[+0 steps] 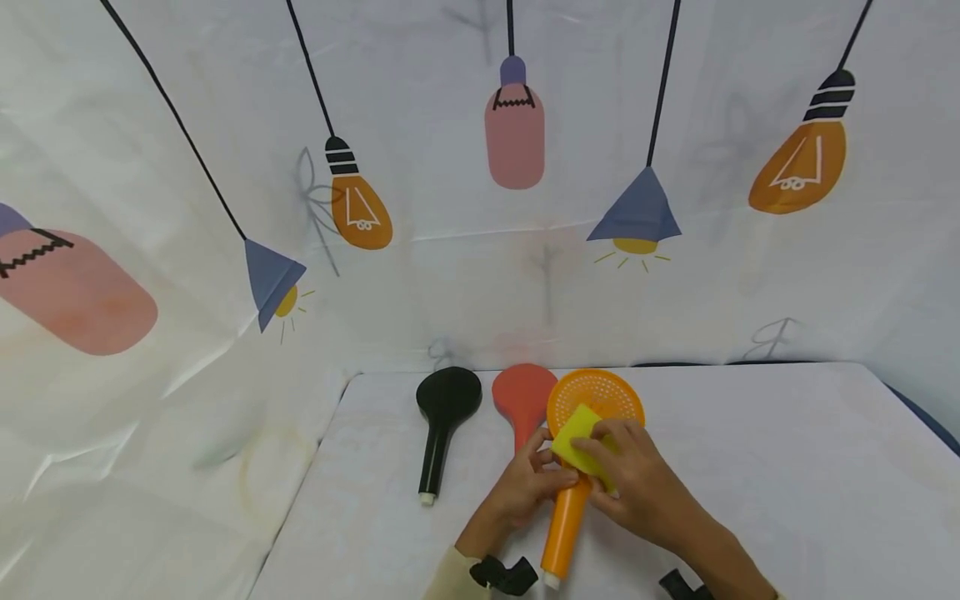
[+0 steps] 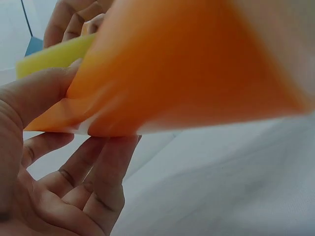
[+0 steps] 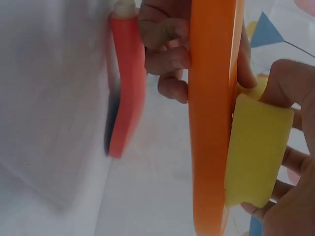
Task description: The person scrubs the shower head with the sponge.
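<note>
My left hand [image 1: 521, 485] grips an orange handheld shower head [image 1: 564, 533] around its neck, thumb on one side and fingers on the other. The round perforated face is turned up, and the handle with its white end points toward me. A yellow sponge [image 3: 258, 150] is pinched between the thumb and fingers of my right hand [image 1: 647, 492]. In the right wrist view the sponge lies flat against the face of the shower head. Part of the neck is hidden behind the sponge and fingers.
To the left, a black shower head [image 1: 442, 417] lies on the white table [image 1: 787, 483]. A red shower head [image 1: 523, 392] lies between it and the orange one, partly covered by my left hand. Behind the table hangs a white sheet [image 1: 450, 292] printed with lamps.
</note>
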A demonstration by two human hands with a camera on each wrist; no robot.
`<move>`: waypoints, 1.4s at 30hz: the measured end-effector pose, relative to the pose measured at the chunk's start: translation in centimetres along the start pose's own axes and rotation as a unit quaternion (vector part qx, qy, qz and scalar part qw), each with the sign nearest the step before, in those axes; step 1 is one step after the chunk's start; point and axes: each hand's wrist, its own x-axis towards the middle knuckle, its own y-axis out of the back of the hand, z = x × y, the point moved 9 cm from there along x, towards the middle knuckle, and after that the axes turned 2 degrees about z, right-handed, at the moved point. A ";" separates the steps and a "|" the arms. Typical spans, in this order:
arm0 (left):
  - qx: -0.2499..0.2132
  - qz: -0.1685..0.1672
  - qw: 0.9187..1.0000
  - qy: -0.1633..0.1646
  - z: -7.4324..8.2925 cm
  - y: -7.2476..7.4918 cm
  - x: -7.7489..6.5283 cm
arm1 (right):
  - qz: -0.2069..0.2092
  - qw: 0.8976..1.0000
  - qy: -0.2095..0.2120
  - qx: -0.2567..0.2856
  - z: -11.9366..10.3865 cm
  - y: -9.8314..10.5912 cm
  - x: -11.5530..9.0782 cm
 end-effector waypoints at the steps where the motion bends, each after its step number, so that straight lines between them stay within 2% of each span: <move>1: -0.003 0.000 1.000 -0.001 0.0 0.0 0.0 | 0.001 1.000 0.007 0.001 -0.2 0.0 0.0; 7: -0.008 -0.003 1.000 0.002 0.0 0.0 -0.1 | 0.015 0.999 0.031 -0.018 -0.2 0.6 0.1; 16: 0.010 -0.009 1.000 0.010 -0.2 -0.3 0.0 | 0.013 0.999 0.016 -0.036 0.5 0.4 0.1; 24: 0.030 -0.018 0.999 0.016 -0.3 -0.8 -0.1 | 0.031 0.998 0.023 -0.050 0.8 0.7 0.1; 32: 0.059 -0.020 0.998 0.031 -0.6 -1.1 0.0 | 0.039 0.998 0.002 -0.049 1.5 0.9 0.2; 38: 0.095 -0.024 0.995 0.037 -0.8 -1.4 -0.1 | 0.066 0.996 -0.017 -0.055 2.5 1.7 0.2; 42: 0.111 -0.034 0.992 0.053 -1.2 -1.9 -0.2 | 0.091 0.993 -0.043 -0.064 3.9 2.8 0.1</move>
